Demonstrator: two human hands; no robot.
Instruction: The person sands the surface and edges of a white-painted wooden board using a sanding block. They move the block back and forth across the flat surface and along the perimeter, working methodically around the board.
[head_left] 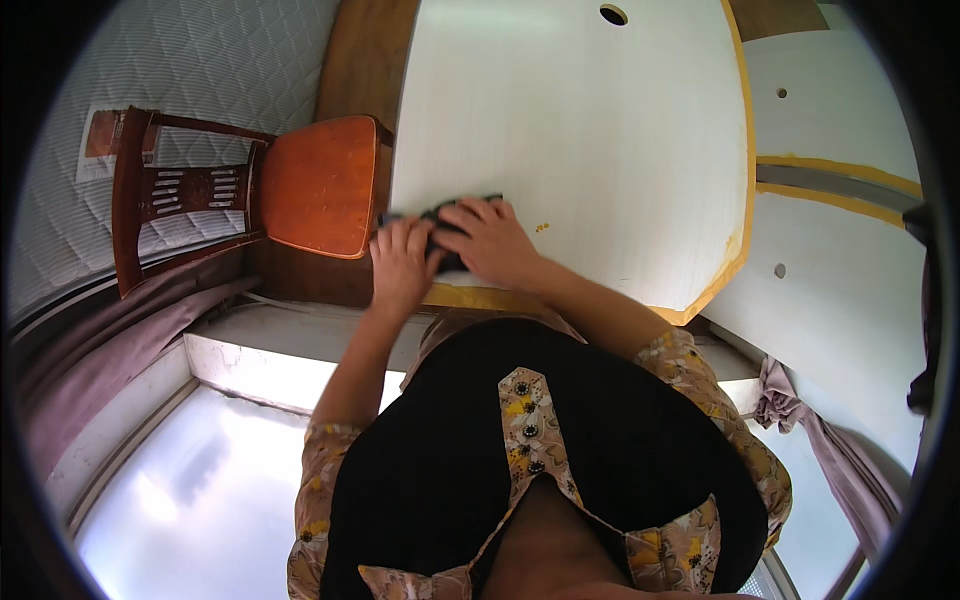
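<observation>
Pressed flat under both hands is a small dark object, probably a folded black cloth or pouch (pixel 448 232), though little of it shows between the fingers and its kind cannot be told for certain. It lies at the near left edge of the white tabletop (pixel 600 130). The left hand (pixel 403 265) is laid over its near side with the fingers curled down onto it, and the right hand (pixel 492 243) covers its far side with the fingers spread and pointing left; neither hand is seen to lift or pinch it. The step in hand is judged to be a pressing or wiping of the dark object against the board close to the yellow edge band (pixel 478 297). Any further move would call for steady downward pressure and care that the object is not pushed off the left edge. A few yellow crumbs (pixel 541 227) lie just beside the right hand. No containers are seen on the table. A wooden chair (pixel 300 185) stands just beside the table's left edge, against a quilted grey mattress (pixel 200 70).
</observation>
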